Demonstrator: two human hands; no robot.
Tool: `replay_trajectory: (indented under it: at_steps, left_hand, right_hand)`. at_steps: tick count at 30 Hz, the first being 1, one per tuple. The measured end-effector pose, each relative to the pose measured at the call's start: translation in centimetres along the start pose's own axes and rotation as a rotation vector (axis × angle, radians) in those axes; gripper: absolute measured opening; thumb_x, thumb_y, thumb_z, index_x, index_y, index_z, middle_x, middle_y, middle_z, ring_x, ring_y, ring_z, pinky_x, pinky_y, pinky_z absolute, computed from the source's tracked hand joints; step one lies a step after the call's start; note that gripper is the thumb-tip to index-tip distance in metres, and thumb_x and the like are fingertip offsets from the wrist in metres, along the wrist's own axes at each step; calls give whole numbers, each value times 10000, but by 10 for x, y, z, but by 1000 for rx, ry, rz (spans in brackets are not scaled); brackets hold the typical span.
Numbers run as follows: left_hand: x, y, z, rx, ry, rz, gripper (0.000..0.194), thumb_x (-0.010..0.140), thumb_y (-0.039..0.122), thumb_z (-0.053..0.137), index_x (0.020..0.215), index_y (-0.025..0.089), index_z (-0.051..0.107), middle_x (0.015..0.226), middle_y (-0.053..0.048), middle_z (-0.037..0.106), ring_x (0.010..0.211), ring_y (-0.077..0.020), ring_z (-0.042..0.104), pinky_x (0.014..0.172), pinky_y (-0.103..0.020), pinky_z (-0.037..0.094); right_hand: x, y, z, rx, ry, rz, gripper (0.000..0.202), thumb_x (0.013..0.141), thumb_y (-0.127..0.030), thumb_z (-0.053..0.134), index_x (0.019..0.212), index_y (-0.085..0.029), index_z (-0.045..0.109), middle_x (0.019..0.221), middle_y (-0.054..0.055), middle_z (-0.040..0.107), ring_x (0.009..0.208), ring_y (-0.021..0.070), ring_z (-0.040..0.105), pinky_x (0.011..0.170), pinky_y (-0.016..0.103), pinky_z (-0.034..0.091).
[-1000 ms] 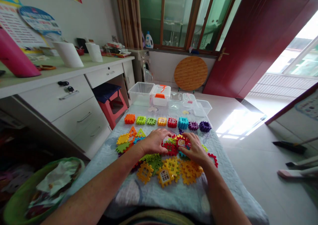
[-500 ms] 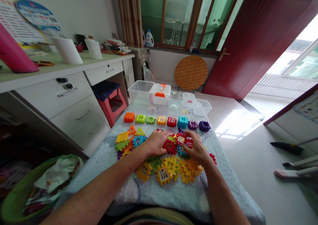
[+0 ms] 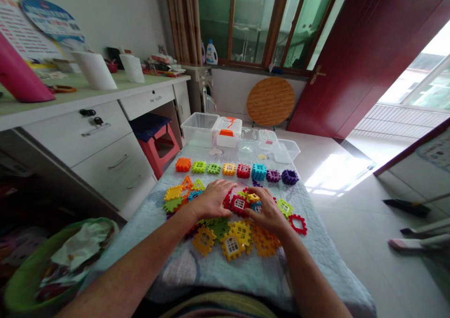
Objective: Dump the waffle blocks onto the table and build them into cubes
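Observation:
My left hand (image 3: 213,200) is curved with its fingers around the left side of some red toothed pieces in the pile. A red piece with a white window (image 3: 240,204) sits between my two hands. My right hand (image 3: 264,209) has its fingers bent over the right side of the same red pieces, close to a yellow bit. Yellow window pieces (image 3: 232,244) lie in front of the hands. A red square frame (image 3: 298,224) and a lime piece (image 3: 284,207) lie to the right. Green pieces (image 3: 171,205) lie left.
Behind the pile stands a row of small cubes, among them an orange one (image 3: 183,165) and a purple one (image 3: 289,177). Clear plastic boxes (image 3: 199,129) line the far end of the cloth-covered table (image 3: 183,271). A green basket (image 3: 21,285) stands at the left.
My left hand has moved left, and my right hand has moved slightly left and nearer. The red window piece has shifted left and down. The lime piece and red frame are now uncovered.

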State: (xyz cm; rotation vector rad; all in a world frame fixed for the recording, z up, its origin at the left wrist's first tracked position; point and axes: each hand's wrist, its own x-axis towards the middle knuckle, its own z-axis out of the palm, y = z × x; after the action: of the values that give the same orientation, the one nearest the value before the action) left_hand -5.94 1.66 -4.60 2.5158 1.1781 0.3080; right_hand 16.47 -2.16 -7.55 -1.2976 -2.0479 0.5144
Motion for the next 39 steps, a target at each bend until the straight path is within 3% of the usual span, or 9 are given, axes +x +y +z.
replay_trajectory:
  at_steps: [6,10,15,22,31,35,39]
  left_hand:
    - [18,18,5,109,-90,76,695,650,441,748,1270,200,546,1276,-103,600,1190,-309,506,1037,-428,376]
    - [28,25,6,253,-149,80,541,676,435,700,1144,177,622,1145,-119,644,1105,-317,547,978,-442,409]
    - [32,30,5,328,-175,73,463,707,475,641,1055,169,637,1093,-128,647,1051,-312,571,950,-444,429]
    - [31,30,8,300,-147,70,531,695,413,618,1153,147,580,1119,-134,633,1054,-305,579,947,-427,437]
    - [28,30,8,267,-90,99,530,662,427,643,1116,157,597,1057,-123,652,1015,-306,592,955,-428,424]
    - [30,23,-2,248,-15,97,449,650,408,663,1036,182,618,1009,-90,652,992,-281,595,957,-409,421]
    - [53,5,-23,285,81,28,391,640,378,685,977,192,617,1021,-82,645,995,-277,593,919,-391,444]
  right_hand:
    - [-2,22,-12,28,279,85,273,802,-257,601,1073,-221,603,957,45,681,937,224,607,887,402,466]
    - [0,31,-13,57,377,136,228,793,-263,594,1013,-212,626,879,38,696,863,214,623,840,382,477]
    - [1,33,-9,58,382,156,211,793,-261,588,991,-210,640,846,37,698,826,211,632,821,373,481]
    - [2,34,-6,53,384,161,215,791,-251,583,990,-203,648,825,35,695,806,208,634,791,357,490]
    - [2,33,-6,41,382,167,215,789,-263,585,985,-210,654,815,31,700,786,206,641,783,354,490]
    - [1,34,-5,60,403,172,222,793,-264,584,993,-204,658,812,33,696,775,203,649,783,352,495]
    - [1,34,-4,57,405,166,217,795,-260,581,992,-206,655,829,35,697,794,204,649,794,353,494]
